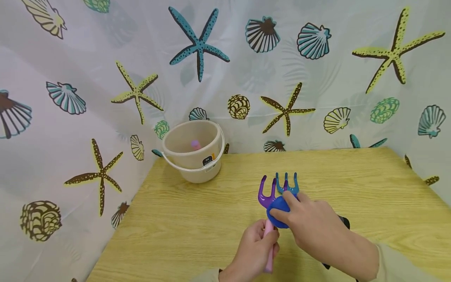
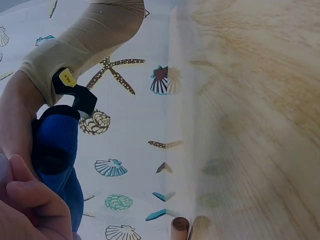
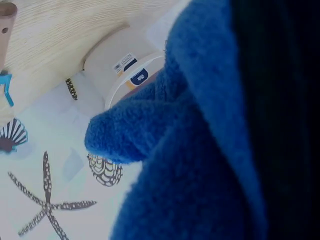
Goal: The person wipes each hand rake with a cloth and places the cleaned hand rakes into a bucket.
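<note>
My left hand (image 1: 251, 248) is closed around the straight, slim pink handle of a toy fork (image 1: 266, 201), which I hold to the right of the bucket (image 1: 190, 161) and nearer to me than it. The fork's head is glossy, smooth purple, with curved prongs pointing away from me. My right hand (image 1: 313, 219), farther right of the bucket, has its fingers and thumb bent over a blue cloth (image 1: 281, 204), gripping it against the fork where handle meets head. Up close in the right wrist view the cloth is soft and fuzzy, falling in thick, rounded folds. A second fork (image 1: 291, 189), shiny teal with three upright prongs, shows just past my right fingers, right of the bucket too; my hand covers its lower part.

The bucket is matte cream, round and tapering downward, with a thick rim and a thin pale carrying handle slung across its front. Inside it stands something pink (image 1: 195, 145) with a rounded end. The table (image 1: 169, 227) beneath the bucket has streaky, yellowish wood grain, and behind it hangs a slightly creased sheet (image 1: 225, 70) printed with shells and starfish.
</note>
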A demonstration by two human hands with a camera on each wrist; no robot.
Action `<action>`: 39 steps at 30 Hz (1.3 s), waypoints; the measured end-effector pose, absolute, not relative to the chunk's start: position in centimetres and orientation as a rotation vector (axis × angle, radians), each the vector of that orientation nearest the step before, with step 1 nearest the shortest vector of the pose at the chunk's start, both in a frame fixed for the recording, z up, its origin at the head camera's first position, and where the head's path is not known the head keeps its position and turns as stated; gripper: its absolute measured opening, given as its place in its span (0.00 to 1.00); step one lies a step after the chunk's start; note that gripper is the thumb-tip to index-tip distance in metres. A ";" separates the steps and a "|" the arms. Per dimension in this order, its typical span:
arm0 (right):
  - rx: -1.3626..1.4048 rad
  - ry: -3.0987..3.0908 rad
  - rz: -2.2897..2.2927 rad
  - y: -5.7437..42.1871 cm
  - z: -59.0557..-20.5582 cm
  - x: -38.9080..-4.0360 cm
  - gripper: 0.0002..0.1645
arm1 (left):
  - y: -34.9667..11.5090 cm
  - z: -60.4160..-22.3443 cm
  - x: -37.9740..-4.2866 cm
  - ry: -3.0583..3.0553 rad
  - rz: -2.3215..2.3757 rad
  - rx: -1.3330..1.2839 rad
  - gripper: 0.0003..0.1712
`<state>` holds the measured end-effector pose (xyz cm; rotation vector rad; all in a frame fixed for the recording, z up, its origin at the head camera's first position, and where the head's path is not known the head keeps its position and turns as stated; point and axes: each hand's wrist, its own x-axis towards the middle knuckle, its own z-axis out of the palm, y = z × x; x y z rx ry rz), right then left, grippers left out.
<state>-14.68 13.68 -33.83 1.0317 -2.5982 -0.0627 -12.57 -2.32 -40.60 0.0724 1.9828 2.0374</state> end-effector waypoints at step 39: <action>0.857 -2.319 -0.048 16.7 -38.0 -21.1 0.29 | -3.0 -40.2 -13.1 1.828 2.144 0.066 0.09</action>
